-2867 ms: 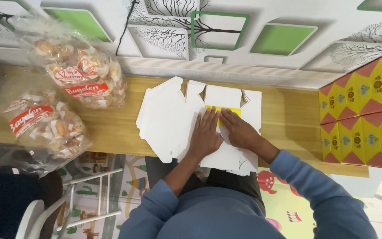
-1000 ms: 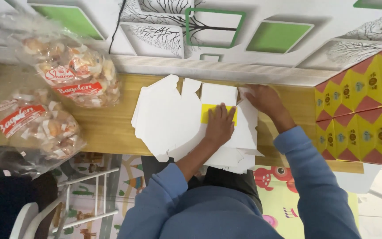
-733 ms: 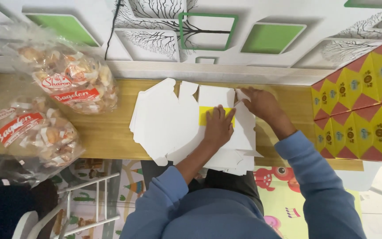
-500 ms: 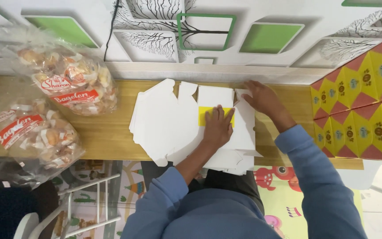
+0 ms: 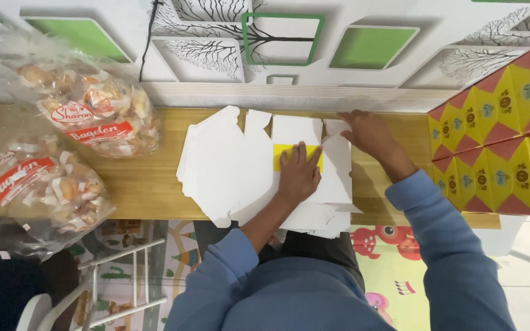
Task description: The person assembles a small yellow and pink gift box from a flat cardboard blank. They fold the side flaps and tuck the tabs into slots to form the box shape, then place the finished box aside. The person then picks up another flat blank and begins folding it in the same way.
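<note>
Left hand (image 5: 300,175) lies flat, fingers spread, pressing the yellow panel (image 5: 289,154) of the white flattened carton stack (image 5: 228,165). Right hand (image 5: 366,132) rests open on the stack's far right flap, gripping nothing. Stack lies mid-desk (image 5: 154,184); bagged pastries (image 5: 87,116) lie left, yellow-red cartons (image 5: 498,153) right.

The person wears a blue sweatshirt of soft, matte cloth, plain across the chest with no print or marking that shows. Both sleeves are long and the same blue. The left sleeve (image 5: 216,276) ends partway up the forearm, pushed into loose folds, so the forearm below it is bare. The right sleeve (image 5: 443,245) ends at a ribbed cuff close to the wrist, with creases running along the arm. The left hand (image 5: 299,175) and right hand (image 5: 366,130) are bare, with no ring, watch or glove visible. Dark trousers (image 5: 320,248) show below the sweatshirt's hem.
</note>
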